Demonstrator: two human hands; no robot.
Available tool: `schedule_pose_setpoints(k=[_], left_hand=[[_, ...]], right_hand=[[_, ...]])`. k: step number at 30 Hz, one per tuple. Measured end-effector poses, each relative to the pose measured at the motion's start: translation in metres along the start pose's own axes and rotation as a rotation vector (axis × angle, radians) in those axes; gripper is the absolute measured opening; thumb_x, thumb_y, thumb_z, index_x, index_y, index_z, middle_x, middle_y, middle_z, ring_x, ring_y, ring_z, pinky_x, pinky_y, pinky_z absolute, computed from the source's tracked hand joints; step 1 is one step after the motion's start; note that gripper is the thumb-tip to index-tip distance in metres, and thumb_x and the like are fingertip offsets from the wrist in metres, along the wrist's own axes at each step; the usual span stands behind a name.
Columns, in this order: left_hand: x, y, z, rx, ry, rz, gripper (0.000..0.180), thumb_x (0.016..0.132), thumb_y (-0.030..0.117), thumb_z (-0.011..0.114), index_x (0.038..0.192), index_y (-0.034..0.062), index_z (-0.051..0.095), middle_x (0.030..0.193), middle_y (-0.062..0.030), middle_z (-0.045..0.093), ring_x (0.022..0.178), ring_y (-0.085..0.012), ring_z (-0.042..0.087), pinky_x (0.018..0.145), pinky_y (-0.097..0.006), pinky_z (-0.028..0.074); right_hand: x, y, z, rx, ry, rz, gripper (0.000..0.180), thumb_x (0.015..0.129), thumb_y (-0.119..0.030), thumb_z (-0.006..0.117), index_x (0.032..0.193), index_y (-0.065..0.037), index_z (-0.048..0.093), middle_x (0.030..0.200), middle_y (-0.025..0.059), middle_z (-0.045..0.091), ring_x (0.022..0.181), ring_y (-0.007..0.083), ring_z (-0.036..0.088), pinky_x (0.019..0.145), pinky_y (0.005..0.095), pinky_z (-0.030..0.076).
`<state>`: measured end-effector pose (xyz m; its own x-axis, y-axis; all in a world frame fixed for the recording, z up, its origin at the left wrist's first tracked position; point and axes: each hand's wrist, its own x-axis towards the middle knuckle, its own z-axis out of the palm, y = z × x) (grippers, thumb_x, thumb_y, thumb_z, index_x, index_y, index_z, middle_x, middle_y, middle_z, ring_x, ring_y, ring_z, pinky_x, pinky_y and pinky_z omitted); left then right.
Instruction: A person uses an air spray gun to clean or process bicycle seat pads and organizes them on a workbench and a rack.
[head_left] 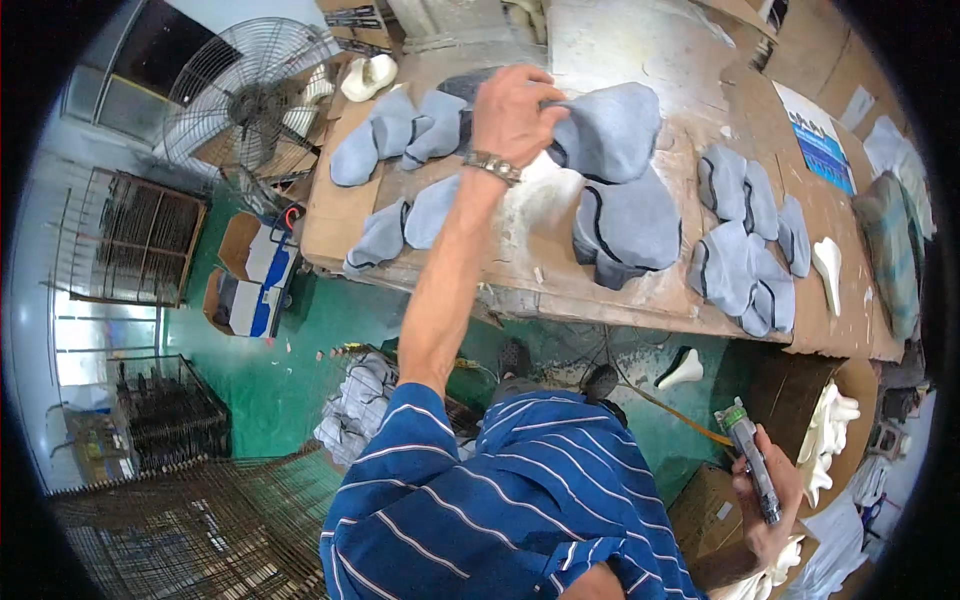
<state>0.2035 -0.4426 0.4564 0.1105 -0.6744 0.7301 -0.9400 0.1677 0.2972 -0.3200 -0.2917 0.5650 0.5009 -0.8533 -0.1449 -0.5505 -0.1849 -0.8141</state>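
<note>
Not much packaging here tbh. There's a white sheet with a blue printed panel (818, 140) lying flat near the surface's far right edge, and an open cardboard box with blue and white sides (252, 275) down on the green floor by the fan.

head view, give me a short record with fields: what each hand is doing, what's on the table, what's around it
left hand: left hand reaches out and grips a grey moulded pad on the workbench
right hand: right hand held low at the side, closed around a spray gun
on bench: more grey pads in overlapping rows, one white shell piece
wrist: metal watch
around: standing fan, box of white shells, green floor
</note>
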Motion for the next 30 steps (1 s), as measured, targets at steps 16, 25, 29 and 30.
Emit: schedule_pose_setpoints(k=[16,25,29,30], left_hand=[[-0.137,-0.234,-0.259,0.421,-0.342,-0.401,0.027,0.082,0.023,0.077,0.099,0.0018,0.076,0.119,-0.0163,0.069,0.114,-0.0367,0.063,0.099,-0.043,0.049],[-0.246,-0.164,-0.366,0.371,-0.225,-0.677,0.019,0.082,0.009,0.078,0.1,0.0028,0.074,0.116,-0.0132,0.069,0.114,-0.0343,0.064,0.099,-0.043,0.049],[-0.307,-0.105,-0.392,0.405,-0.22,-0.831,0.02,0.079,0.006,0.079,0.098,0.0029,0.074,0.114,-0.0137,0.069,0.111,-0.0349,0.065,0.096,-0.043,0.051],[-0.32,-0.083,-0.4,0.425,-0.244,-0.868,0.02,0.078,0.006,0.079,0.098,0.0028,0.074,0.114,-0.0133,0.07,0.11,-0.0348,0.066,0.094,-0.044,0.052]], right_hand=[[0.066,-0.061,0.134,-0.034,-0.071,0.018,0.062,0.081,-0.004,0.078,0.139,0.004,0.059,0.105,0.0215,0.069,0.091,0.0327,0.069,0.084,0.0373,0.052],[0.199,-0.097,0.232,0.001,-0.144,-0.085,0.08,0.087,0.001,0.071,0.159,-0.003,0.036,0.1,0.0106,0.066,0.091,0.0165,0.061,0.088,0.031,0.05],[0.319,-0.069,0.298,-0.1,-0.093,-0.325,0.077,0.089,-0.006,0.071,0.158,-0.002,0.038,0.098,0.0172,0.065,0.09,0.0281,0.064,0.088,0.0374,0.05],[0.352,-0.058,0.319,-0.171,-0.041,-0.408,0.074,0.089,-0.009,0.071,0.155,0.0,0.039,0.098,0.0224,0.064,0.09,0.0384,0.063,0.086,0.0439,0.05]])
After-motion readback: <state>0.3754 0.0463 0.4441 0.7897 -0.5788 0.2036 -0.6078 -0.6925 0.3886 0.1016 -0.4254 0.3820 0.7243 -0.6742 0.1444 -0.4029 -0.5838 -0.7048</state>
